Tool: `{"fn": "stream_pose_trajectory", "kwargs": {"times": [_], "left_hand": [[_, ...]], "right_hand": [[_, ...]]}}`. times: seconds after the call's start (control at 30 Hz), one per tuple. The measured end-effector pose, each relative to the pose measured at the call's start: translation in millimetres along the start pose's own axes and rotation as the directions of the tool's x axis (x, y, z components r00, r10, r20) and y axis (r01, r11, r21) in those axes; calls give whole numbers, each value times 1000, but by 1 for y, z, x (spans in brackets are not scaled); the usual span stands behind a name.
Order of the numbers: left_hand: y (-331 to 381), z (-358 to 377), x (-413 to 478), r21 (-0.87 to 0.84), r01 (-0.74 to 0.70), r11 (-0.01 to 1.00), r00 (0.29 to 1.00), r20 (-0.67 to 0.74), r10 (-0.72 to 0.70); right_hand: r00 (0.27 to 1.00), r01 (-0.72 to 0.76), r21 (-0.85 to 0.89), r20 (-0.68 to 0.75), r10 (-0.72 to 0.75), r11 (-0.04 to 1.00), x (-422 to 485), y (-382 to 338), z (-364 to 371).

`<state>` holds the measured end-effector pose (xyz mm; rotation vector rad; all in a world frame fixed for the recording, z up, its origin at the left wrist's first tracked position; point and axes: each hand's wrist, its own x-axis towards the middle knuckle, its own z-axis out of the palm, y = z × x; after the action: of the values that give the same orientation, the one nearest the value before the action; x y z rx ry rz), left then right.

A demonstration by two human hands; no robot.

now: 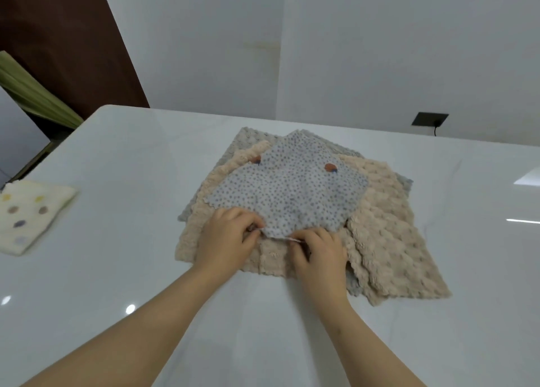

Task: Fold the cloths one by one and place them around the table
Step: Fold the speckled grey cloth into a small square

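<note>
Dotted cloth [292, 188] lies on top of the pile of beige cloths [388, 240], mid-desk [146, 153]. Left grip [226, 234] and right grip [318, 252] both pinch its 6 o'clock edge, side by side, fingers curled on the hem. Folded spotted cloth [29, 214] lies at 9 o'clock, well apart from the pile.

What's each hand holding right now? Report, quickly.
Left hand: pinches the near edge of the thin grey dotted cloth.
Right hand: pinches that same edge.
</note>
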<state>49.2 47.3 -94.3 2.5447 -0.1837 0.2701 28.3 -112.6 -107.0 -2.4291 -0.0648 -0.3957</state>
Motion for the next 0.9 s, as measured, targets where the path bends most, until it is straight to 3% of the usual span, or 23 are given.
{"fn": "stream_pose_trajectory", "kwargs": {"times": [0.1,0.23,0.3,0.4,0.47,0.63,0.77,0.9], "left_hand": [[4,0,-5,14,-114,993,980,-165,115],[8,-2,-20,-14,-275,961,928,-266,261],[7,1,-32,37,-359,932,885,-304,353],[3,8,-55,163,-520,838,765,-348,542],[3,9,-71,213,-554,805,734,-331,592],[8,-4,-109,281,-407,869,861,-201,468],[10,-10,-143,355,-259,898,926,-174,336],[20,-12,-172,432,-273,860,891,-224,396]], "right_hand": [[981,126,-33,-146,-130,991,-8,1,0],[880,319,-75,-347,-325,945,-22,5,-3],[839,375,-104,-386,-385,921,-30,6,-6],[779,452,-170,-404,-480,876,-42,6,-11],[765,485,-183,-385,-516,855,-52,6,-15],[807,473,-196,-295,-512,859,-87,13,-32],[840,471,-214,-185,-509,856,-124,18,-52],[873,447,-253,-85,-480,858,-156,24,-69]]}}
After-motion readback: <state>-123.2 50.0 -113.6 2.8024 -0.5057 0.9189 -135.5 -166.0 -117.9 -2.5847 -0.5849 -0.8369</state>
